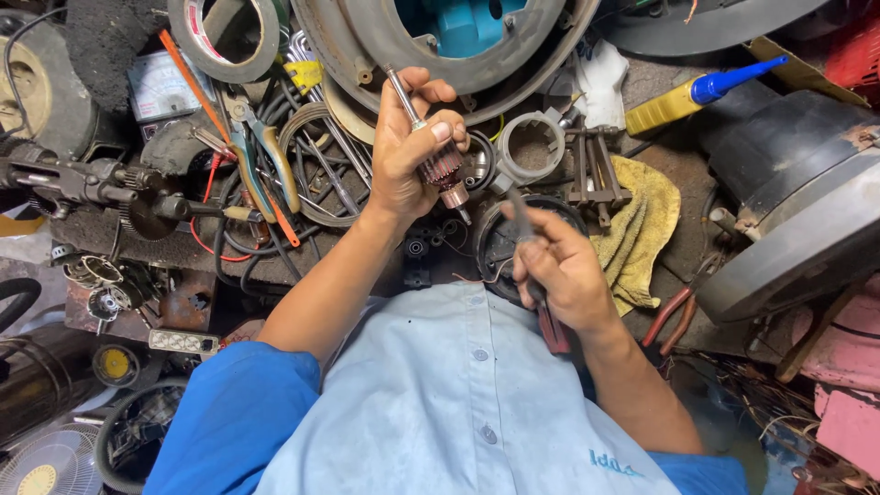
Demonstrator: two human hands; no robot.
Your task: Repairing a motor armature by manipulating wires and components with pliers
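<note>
Worktop: cluttered worktop [660,174] under my hands, dark and greasy, crowded with motor parts and tools.
Landmark: small motor armature [442,167], with copper windings and a steel shaft pointing up and away from me.
Left hand: my left hand [408,151] has its fingers closed round the armature, thumb pressed on the shaft, holding it above the worktop.
Right hand: my right hand [561,270] is closed on a red-handled screwdriver [532,266]; its tip sits just right of the armature, close to the lower end; whether it touches I cannot tell.
Around the armature: round metal housing [440,46] just beyond it, yellow rag [642,229] to its right, yellow glue bottle with blue nozzle [701,93] further right, tape roll [225,37] and coiled wire [316,165] to its left, red pliers [674,316] lower right.
Risk: I judge the tip could slip off and gouge the windings or jab my left fingers, since I hold the armature unsupported in the air.
</note>
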